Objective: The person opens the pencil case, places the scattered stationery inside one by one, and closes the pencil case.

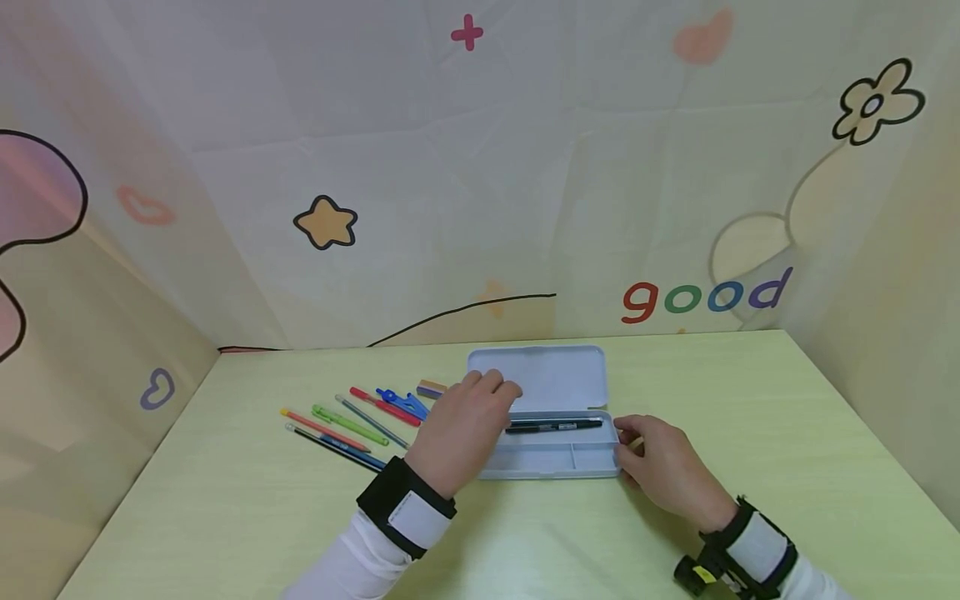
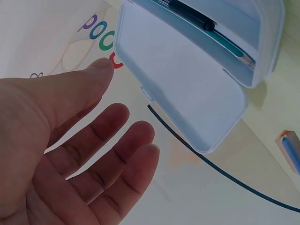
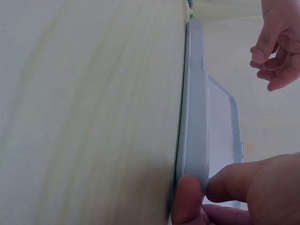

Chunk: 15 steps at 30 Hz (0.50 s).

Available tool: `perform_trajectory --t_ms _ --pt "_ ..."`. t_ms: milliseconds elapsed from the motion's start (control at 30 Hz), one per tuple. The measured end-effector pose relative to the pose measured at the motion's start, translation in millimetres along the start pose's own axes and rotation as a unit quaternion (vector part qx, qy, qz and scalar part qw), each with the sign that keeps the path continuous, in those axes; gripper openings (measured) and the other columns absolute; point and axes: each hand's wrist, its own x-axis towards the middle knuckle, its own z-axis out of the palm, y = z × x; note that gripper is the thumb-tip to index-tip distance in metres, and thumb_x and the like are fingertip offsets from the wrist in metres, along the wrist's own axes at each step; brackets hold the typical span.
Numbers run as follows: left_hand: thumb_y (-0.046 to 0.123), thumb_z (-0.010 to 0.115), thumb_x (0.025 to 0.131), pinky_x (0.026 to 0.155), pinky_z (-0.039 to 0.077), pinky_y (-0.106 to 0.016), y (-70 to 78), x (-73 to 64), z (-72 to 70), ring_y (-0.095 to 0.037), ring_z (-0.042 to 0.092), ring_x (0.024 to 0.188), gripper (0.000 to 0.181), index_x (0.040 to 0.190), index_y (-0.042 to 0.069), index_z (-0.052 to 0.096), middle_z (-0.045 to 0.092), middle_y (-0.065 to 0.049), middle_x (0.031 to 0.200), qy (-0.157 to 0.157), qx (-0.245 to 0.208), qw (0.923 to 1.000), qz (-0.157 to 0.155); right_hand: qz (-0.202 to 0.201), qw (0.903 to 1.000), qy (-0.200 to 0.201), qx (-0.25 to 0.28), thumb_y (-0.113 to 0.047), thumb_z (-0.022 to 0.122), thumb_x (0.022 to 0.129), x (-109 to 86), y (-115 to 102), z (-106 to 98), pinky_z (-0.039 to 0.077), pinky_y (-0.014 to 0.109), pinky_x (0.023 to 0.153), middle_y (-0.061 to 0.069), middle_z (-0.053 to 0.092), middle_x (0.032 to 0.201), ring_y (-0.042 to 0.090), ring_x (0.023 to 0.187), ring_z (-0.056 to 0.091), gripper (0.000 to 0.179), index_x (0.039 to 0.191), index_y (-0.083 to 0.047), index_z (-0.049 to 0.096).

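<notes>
A pale blue pencil case [image 1: 525,462] lies on the table with its lid [image 1: 551,371] swung back. In its long rear compartment are a black pen [image 1: 562,426] and a teal pencil [image 2: 227,44]. My left hand [image 1: 461,429] hovers over the case's left part and hides some of it. Its fingers are loosely bent and apart, holding nothing, as the left wrist view shows. With thumb and fingers, my right hand [image 1: 663,467] grips the right end of the case. The front compartments show nothing inside where they are visible.
Left of the case lie a blue compass [image 1: 405,402], a red pen [image 1: 375,402], a light green pen [image 1: 348,423], several pencils and pens, and an eraser [image 1: 431,388]. A printed cloth [image 1: 450,167] stands behind the table's far edge.
</notes>
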Motion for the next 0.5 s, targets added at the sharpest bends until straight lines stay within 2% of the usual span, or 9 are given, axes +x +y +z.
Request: perform_trajectory --t_ms 233,500 --pt "0.015 0.090 0.088 0.082 0.060 -0.028 -8.7 -7.8 -4.1 -0.021 0.065 0.093 0.037 0.122 0.010 0.076 0.071 -0.005 0.107 0.007 -0.009 0.9999 -0.010 -0.003 1.0000 0.002 -0.003 -0.003 0.068 0.101 -0.6 -1 -1 0.057 0.028 0.062 0.012 0.064 0.105 0.018 0.077 0.061 0.043 0.140 0.012 0.058" --pt "0.013 0.089 0.088 0.083 0.060 -0.031 -17.3 -17.8 -7.3 -0.023 0.065 0.095 0.036 0.121 0.008 0.075 0.070 -0.006 0.107 0.010 -0.019 0.9995 -0.024 0.000 1.0000 0.000 -0.003 -0.004 0.067 0.101 -0.2 0 -1 0.056 0.027 0.063 0.011 0.064 0.106 0.018 0.079 0.061 0.043 0.140 0.012 0.057"
